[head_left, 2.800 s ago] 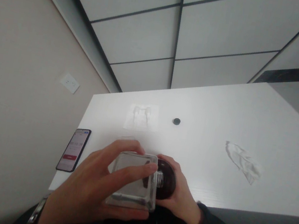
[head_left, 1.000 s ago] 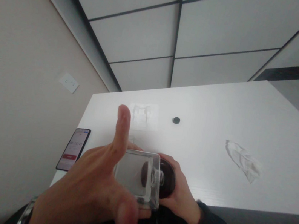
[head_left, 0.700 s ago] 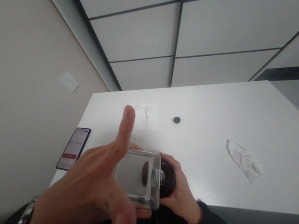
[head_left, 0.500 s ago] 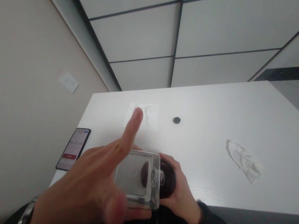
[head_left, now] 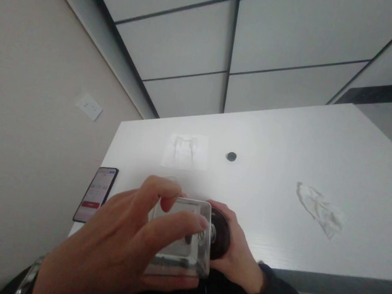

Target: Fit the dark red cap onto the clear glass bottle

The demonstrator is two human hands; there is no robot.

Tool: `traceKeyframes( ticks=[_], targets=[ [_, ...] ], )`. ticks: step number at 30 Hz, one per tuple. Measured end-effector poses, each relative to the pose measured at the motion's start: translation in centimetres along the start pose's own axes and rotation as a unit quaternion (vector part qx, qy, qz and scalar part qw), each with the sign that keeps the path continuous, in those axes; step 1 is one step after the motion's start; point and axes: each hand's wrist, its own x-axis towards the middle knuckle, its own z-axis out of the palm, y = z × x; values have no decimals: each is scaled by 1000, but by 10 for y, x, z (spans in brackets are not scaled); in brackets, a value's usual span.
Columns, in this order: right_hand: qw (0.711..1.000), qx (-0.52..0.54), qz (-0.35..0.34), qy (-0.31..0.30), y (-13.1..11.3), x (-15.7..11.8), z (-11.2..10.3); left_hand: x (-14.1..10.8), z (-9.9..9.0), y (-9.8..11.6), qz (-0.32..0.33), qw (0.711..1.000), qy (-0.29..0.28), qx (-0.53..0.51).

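My left hand [head_left: 116,239] is wrapped round a clear square-sided container [head_left: 176,264], its thumb lying across the face turned to me and its index finger bent over the far edge. Against the container's right end sits a dark brown, rounded piece [head_left: 223,237] with a shiny coil-like detail in its middle. My right hand [head_left: 236,256] cups that brown piece from the right, fingers curled round it. Whether the two parts are joined I cannot tell. Both are held above the near edge of the white table [head_left: 276,140].
A phone [head_left: 95,195] with a running timer lies at the table's left edge. Towards the back are a flat transparent sheet or bag [head_left: 184,152] and a small dark disc [head_left: 231,156]. A crumpled white cloth or tissue [head_left: 320,210] lies to the right. A wall with a socket [head_left: 90,106] borders the left.
My left index finger and thumb, raised and spread before, have come down onto the clear container. My right hand and the brown piece stay in place.
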Motion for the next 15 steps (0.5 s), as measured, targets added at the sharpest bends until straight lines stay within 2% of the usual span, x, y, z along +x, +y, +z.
traceKeyframes(
  ticks=[3, 9, 15],
  targets=[
    [1000, -7, 2, -1, 1, 0, 0, -4, 2, -1, -15, 1000, -3, -20],
    [1000, -23, -8, 5, 0, -1, -1, -7, 0, -1, -29, 998, -47, -31],
    [999, -31, -12, 2, 0, -1, -1, -3, -3, 0, -29, 998, -41, -35]
  ],
)
